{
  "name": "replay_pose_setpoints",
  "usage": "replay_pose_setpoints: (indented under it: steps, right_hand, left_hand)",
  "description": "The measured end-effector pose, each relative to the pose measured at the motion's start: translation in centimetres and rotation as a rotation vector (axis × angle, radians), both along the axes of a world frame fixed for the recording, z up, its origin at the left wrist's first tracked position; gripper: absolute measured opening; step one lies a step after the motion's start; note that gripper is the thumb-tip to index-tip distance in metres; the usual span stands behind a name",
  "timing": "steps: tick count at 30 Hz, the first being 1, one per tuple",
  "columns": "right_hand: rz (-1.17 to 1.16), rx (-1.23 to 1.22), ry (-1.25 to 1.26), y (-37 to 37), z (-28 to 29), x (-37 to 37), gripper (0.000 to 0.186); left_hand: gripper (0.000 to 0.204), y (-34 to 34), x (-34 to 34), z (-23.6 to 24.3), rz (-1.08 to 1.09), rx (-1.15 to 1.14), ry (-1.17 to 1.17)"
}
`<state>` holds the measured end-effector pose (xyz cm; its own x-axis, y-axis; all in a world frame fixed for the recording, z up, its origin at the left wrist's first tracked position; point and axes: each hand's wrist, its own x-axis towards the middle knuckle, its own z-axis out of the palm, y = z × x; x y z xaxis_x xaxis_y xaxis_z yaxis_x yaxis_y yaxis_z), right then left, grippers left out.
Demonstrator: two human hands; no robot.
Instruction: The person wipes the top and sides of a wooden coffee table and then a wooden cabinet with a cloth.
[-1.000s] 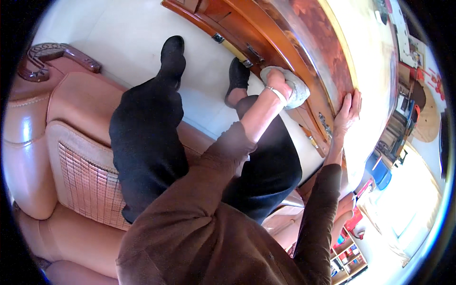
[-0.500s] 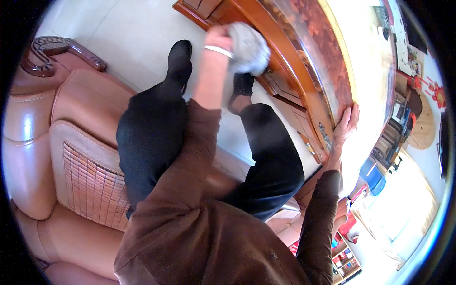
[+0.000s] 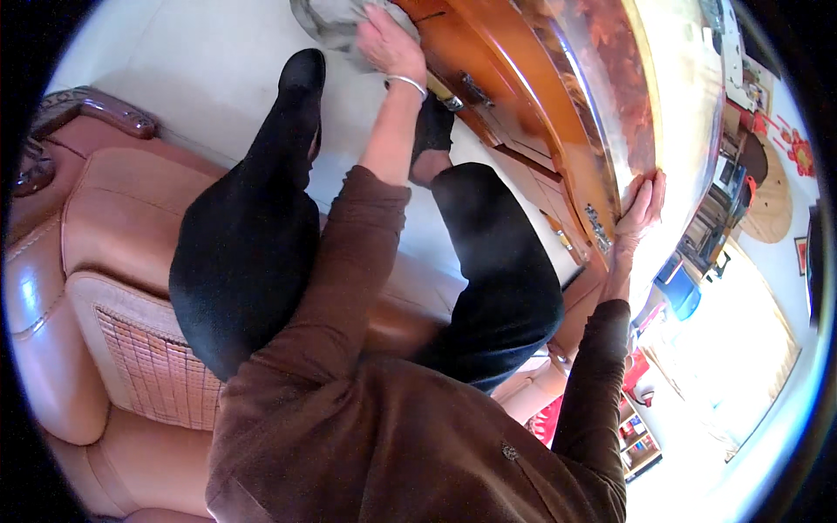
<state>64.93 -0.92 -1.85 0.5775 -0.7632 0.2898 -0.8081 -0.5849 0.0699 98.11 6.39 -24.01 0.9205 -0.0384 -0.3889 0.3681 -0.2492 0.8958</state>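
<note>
A grey rag [image 3: 327, 19], partly cut off by the upper rim, hangs beside the brown wooden table's drawer fronts [image 3: 488, 65]. My left hand [image 3: 392, 48], with a pale bangle at the wrist, is closed on the rag's near side, above the floor by my feet. My right hand [image 3: 641, 209] clasps the table edge [image 3: 656, 131] farther right, its fingers bent over the rim. Clear sheeting covers the table top and hangs past its edge. Bright glare hides much of the top's surface.
A tan leather sofa [image 3: 122, 196] with a woven seat pad [image 3: 153, 357] and carved armrest [image 3: 109, 109] lies at left. My black-shod feet [image 3: 302, 70] stand on pale floor tiles [image 3: 196, 83] beside the table. A blue chair [image 3: 678, 288] and shelves [image 3: 639, 444] are at far right.
My left hand has carried the rag up and left, away from the drawer front. My right hand stays on the table edge. My left leg and the view have shifted slightly.
</note>
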Motion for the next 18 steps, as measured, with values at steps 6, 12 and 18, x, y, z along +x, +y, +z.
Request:
replay_pose_setpoints:
  steps: [6,12,18]
  right_hand:
    - [0.214,-0.208,0.134,0.2,0.4,-0.3,0.035]
    - [-0.111,0.084,-0.157,1.0,0.6,2.6,0.035]
    - [-0.152,0.085,-0.134,1.7,1.3,1.5,0.033]
  left_hand:
    - [0.051,0.1,-11.7,-3.0,-0.094,-0.072,0.140]
    - [0.026,1.2,-20.1,-5.8,-0.301,0.227,-0.323]
    - [0.014,1.4,-20.6,-3.0,-0.555,0.201,-0.090]
